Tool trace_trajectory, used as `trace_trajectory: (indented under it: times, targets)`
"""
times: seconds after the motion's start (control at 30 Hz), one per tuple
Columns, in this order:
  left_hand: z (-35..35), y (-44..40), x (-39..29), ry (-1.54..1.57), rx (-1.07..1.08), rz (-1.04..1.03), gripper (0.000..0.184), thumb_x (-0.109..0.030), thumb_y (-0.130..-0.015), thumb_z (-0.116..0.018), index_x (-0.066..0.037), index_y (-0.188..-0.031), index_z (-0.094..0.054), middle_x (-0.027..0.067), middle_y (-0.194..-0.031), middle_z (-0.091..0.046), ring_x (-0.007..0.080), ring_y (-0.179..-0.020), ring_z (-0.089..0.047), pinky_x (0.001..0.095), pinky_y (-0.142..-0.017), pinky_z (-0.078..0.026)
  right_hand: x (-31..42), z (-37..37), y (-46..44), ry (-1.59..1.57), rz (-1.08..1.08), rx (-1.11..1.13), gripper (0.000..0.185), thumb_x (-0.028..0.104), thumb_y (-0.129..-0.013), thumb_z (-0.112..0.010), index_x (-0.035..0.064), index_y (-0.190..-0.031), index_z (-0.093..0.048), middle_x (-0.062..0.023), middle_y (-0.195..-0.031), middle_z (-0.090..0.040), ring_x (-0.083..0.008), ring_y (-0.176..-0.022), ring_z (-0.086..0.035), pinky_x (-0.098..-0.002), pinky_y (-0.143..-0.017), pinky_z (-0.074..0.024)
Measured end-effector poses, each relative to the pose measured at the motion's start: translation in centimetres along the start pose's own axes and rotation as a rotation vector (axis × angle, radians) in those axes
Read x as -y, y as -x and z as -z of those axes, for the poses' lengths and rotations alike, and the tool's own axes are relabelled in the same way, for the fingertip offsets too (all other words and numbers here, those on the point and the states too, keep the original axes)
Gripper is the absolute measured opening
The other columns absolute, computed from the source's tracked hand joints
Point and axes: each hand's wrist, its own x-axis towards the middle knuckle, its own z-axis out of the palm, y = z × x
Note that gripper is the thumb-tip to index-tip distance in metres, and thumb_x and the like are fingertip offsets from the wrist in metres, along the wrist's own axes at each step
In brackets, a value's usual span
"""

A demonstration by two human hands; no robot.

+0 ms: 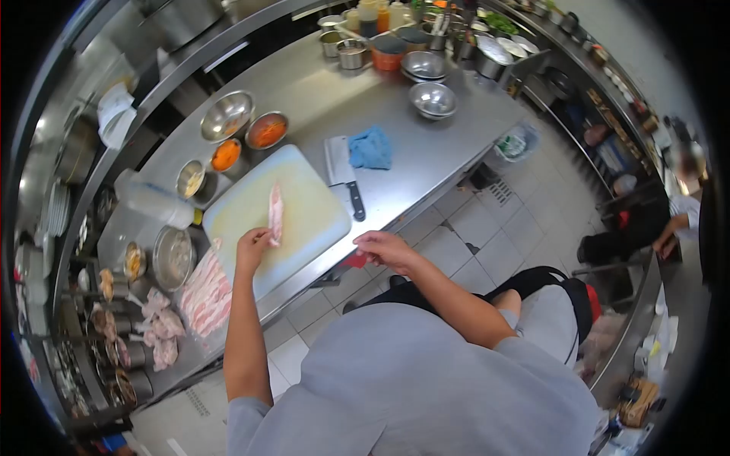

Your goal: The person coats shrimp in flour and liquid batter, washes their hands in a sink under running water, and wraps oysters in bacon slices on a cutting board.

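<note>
A long strip of raw pork belly lies lengthwise on the pale cutting board. The fingertips of my left hand are closed on its near end. My right hand hovers by the table's front edge, right of the board, its fingers loosely bent and nothing visible in them. More pork belly strips are spread side by side left of the board, close to my left forearm. Beyond the board's right side lie a cleaver, a black-handled knife and a blue cloth.
Bowls of orange shreds and orange pieces stand behind the board. A plastic bottle lies left, near a steel bowl and raw meat pieces. Metal bowls stand at the back right. Another person's arm shows far right.
</note>
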Motion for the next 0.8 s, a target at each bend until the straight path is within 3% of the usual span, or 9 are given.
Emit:
trace_trajectory:
  times: [0.03,0.07,0.17,0.23,0.47,0.57,0.67,0.73,0.8]
  targets:
    - [-0.1,-0.2,0.8,-0.127,-0.070,-0.158,0.017,-0.014,-0.090,-0.073,-0.002,-0.102,-0.074,0.0063,-0.080,-0.069,0.0113,-0.072,-0.062,0.0260,-0.066,-0.047,-0.1,-0.1,0.0,-0.004,-0.001,0.020,0.028,0.025,-0.100,-0.064,0.0085,-0.122,-0.065,0.0003,-0.095,-0.067,-0.0067,-0.073,-0.056,-0.0228,-0.061,-0.0449]
    - [0.0,-0.4,1.6,-0.117,-0.057,-0.176,0.017,-0.014,-0.090,-0.073,-0.002,-0.102,-0.074,0.0063,-0.080,-0.069,0.0113,-0.072,-0.062,0.0260,-0.066,-0.047,-0.1,-0.2,0.3,-0.005,0.010,-0.002,0.028,0.025,-0.100,-0.064,0.0085,-0.122,-0.065,0.0003,-0.095,-0.067,-0.0067,-0.073,-0.056,-0.0228,-0.061,-0.0449]
    - [-0.3,-0.7,2.3,-0.167,-0.064,-0.062,0.014,-0.012,-0.091,-0.072,0.000,-0.100,-0.072,0.0059,-0.082,-0.068,0.0116,-0.071,-0.062,0.0254,-0.064,-0.047,0.2,-0.3,0.7,0.006,0.005,0.011,0.027,0.027,-0.101,-0.064,0.0093,-0.121,-0.064,0.0006,-0.096,-0.066,-0.0069,-0.075,-0.056,-0.0233,-0.064,-0.0443]
    - [-0.3,-0.6,1.4,-0.015,-0.028,0.055,0.012,-0.009,-0.091,-0.071,-0.001,-0.100,-0.070,0.0061,-0.085,-0.067,0.0114,-0.072,-0.062,0.0252,-0.063,-0.046,0.1,-0.3,0.6,-0.009,-0.001,0.031,0.025,0.027,-0.101,-0.064,0.0099,-0.119,-0.065,0.0013,-0.096,-0.066,-0.0067,-0.075,-0.057,-0.0233,-0.064,-0.0442]
    - [-0.1,0.7,0.6,0.153,-0.026,0.017,0.012,-0.004,-0.092,-0.067,-0.002,-0.103,-0.068,0.0029,-0.086,-0.068,0.0067,-0.067,-0.056,0.0228,-0.058,-0.043,-0.6,-0.3,0.6,-0.035,0.002,-0.043,0.027,0.033,-0.098,-0.067,0.0105,-0.114,-0.067,0.0014,-0.091,-0.065,-0.0068,-0.071,-0.056,-0.0231,-0.059,-0.0434]
    - [0.9,1.8,-0.5,-0.103,0.121,0.085,0.017,0.001,-0.088,-0.064,-0.002,-0.105,-0.068,0.0052,-0.089,-0.069,0.0102,-0.069,-0.060,0.0249,-0.064,-0.048,-0.8,0.0,0.5,-0.045,-0.001,-0.048,0.027,0.035,-0.098,-0.068,0.0111,-0.111,-0.067,0.0020,-0.089,-0.065,-0.0065,-0.071,-0.056,-0.0229,-0.058,-0.0432]
    - [0.4,2.9,-1.7,-0.207,0.137,-0.018,0.026,0.004,-0.082,-0.065,-0.004,-0.107,-0.068,0.0066,-0.099,-0.069,0.0173,-0.073,-0.062,0.0297,-0.072,-0.051,-0.7,-0.1,0.6,-0.034,-0.005,-0.058,0.026,0.035,-0.098,-0.068,0.0115,-0.109,-0.067,0.0025,-0.088,-0.065,-0.0063,-0.070,-0.057,-0.0227,-0.058,-0.0429]
    - [0.2,3.0,-2.0,-0.361,0.091,-0.429,0.030,0.003,-0.083,-0.065,-0.007,-0.111,-0.069,0.0097,-0.102,-0.068,0.0242,-0.088,-0.064,0.0379,-0.078,-0.051,-0.5,-0.1,0.6,-0.008,-0.035,-0.034,0.021,0.025,-0.101,-0.061,0.0123,-0.118,-0.065,0.0035,-0.093,-0.065,-0.0052,-0.073,-0.057,-0.0214,-0.063,-0.0419]
    - [0.3,3.5,-3.2,-0.398,0.102,-0.411,0.033,0.004,-0.080,-0.066,-0.008,-0.111,-0.070,0.0103,-0.103,-0.068,0.0279,-0.093,-0.062,0.0403,-0.082,-0.050,-0.4,-0.1,0.5,-0.008,-0.034,-0.030,0.021,0.024,-0.101,-0.061,0.0115,-0.118,-0.065,0.0032,-0.093,-0.065,-0.0054,-0.073,-0.057,-0.0216,-0.063,-0.0422]
